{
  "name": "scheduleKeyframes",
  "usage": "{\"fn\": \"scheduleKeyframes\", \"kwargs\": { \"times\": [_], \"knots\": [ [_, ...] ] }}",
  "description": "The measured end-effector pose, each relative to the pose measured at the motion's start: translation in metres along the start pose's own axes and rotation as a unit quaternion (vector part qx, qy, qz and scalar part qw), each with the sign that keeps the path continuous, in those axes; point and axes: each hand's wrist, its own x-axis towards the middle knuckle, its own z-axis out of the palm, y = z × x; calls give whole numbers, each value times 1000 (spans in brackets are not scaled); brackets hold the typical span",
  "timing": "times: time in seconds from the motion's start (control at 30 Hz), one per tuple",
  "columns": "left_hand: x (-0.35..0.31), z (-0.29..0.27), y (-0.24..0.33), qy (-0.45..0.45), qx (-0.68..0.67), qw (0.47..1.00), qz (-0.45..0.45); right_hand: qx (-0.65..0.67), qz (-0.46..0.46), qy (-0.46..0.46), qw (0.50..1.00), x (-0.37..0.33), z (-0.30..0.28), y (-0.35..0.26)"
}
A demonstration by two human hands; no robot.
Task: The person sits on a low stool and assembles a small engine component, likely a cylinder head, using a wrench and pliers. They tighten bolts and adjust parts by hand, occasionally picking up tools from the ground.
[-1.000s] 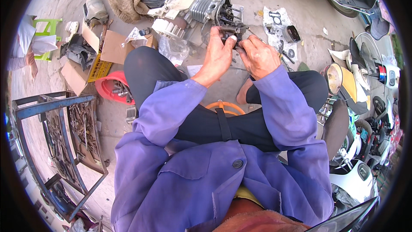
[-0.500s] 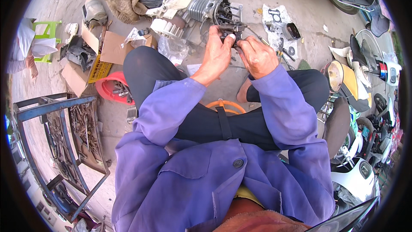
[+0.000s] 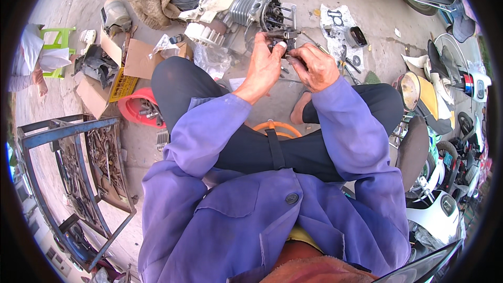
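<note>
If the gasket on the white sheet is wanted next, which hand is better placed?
Probably the right hand: it is nearer the gasket and on the white sheet's side. The left hand is farther away and grips the metal part; whether the right hand holds anything is unclear.

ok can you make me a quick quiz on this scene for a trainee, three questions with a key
1. True or false: the left hand grips a dark metal part.
2. The rounded container of loose metal pieces is which colour: (a) green, (b) red, (c) white?
3. Order from picture left to right: white sheet, green stool, finned engine part.

Key: 1 true; 2 b; 3 green stool, finned engine part, white sheet.
</note>
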Motion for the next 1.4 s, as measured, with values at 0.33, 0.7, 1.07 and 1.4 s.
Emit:
{"fn": "scheduleKeyframes", "kwargs": {
  "times": [0.33,0.7,1.07,1.4],
  "knots": [
    [-5,-1,13,7,24,1000,1,-63,2,-11,998,0,1,-8],
    [3,5,7,-36,-261,956,-126,222,248,88,939,7,-26,-5],
    [-18,-20,-6,-17,-261,941,-213,405,375,81,830,20,5,48],
    [-23,-53,-18,10,-274,943,-190,431,423,64,795,35,61,68]
  ]
}}
